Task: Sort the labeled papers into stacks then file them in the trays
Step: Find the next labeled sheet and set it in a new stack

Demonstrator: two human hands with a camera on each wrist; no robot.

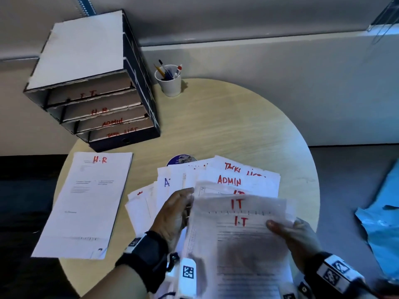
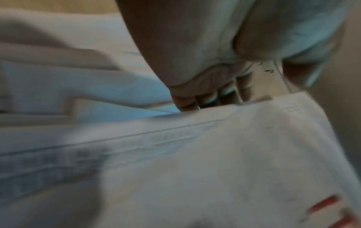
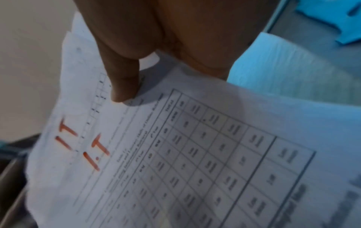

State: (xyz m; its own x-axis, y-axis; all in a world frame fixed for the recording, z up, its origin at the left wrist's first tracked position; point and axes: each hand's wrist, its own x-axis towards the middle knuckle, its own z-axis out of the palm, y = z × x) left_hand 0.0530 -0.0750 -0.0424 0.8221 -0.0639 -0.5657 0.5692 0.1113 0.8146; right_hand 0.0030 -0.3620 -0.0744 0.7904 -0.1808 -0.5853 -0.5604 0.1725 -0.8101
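Two hands gather white red-lettered "IT" sheets (image 1: pixel 239 223).
Right hand (image 1: pixel 302 240) pinches them for stacking; left hand (image 1: pixel 172 214) fingers' closure unclear.

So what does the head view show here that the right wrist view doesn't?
Only the head view shows the tray unit with slots marked I.T, H.R, ADMIN and TASK LIST, the H.R stack lying apart on the round table, the pen cup, the left hand and the fanned unsorted papers.

Only the right wrist view shows the printed grid table on the top sheet.

Both show the right hand pinching the I.T papers.
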